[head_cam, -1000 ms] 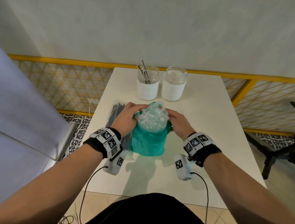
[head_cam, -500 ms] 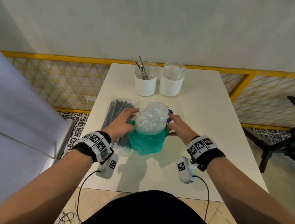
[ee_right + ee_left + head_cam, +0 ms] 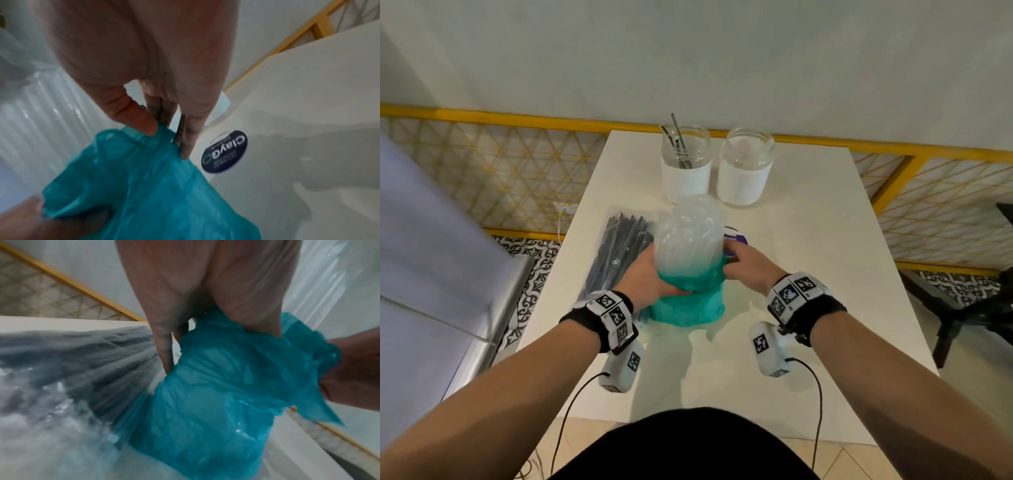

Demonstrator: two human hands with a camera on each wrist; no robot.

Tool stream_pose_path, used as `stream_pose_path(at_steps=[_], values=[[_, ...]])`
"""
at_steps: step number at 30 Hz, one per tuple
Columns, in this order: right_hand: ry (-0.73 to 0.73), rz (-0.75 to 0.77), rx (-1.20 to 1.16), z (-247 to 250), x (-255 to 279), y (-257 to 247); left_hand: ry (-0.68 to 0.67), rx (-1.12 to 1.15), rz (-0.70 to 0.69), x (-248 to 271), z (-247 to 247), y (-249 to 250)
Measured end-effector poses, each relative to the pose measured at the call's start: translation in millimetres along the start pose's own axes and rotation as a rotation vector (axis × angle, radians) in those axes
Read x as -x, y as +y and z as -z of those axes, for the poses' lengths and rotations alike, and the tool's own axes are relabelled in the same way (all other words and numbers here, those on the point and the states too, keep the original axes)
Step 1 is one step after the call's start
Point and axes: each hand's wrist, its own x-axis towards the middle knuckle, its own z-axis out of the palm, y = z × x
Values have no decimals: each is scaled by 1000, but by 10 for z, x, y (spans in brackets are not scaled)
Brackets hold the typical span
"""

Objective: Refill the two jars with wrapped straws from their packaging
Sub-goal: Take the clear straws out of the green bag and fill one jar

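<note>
Both hands, the left hand (image 3: 650,274) and right hand (image 3: 748,262), pinched the teal bag (image 3: 688,301) bunched around an upright clear straw bundle (image 3: 688,233). Far behind on the white table (image 3: 808,274), the left jar (image 3: 686,164) held a few dark straws, beside the right jar (image 3: 745,166); a dark straw packet (image 3: 619,250) lay left.

Our forearms reaching in from the lower corners, our left hand (image 3: 654,277) and right hand (image 3: 748,265) at mid-frame, each grip pinching teal plastic
</note>
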Motion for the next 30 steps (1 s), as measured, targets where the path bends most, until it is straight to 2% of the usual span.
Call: stream_pose_path(at_steps=[2, 7, 10, 12, 16, 20, 25, 30], values=[[43, 14, -22, 180, -182, -62, 80, 47, 36, -90, 24, -42], [457, 55, 98, 720, -724, -265, 237, 131, 92, -281, 48, -96], [599, 50, 258, 1018, -1025, -398, 266, 153, 138, -382, 34, -175], [588, 27, 320, 1151, -1207, -455, 284, 172, 171, -442, 15, -201], [468, -79, 431, 1237, -1448, -465, 289, 231, 179, -545, 7, -237], [508, -81, 381, 1201, -1469, -404, 290, 292, 176, -583, 24, -254], [545, -96, 470, 1182, -1277, -291, 279, 281, 135, -567, -8, -257], [571, -27, 494, 1056, -729, -168, 247, 304, 75, -431, -51, -241]])
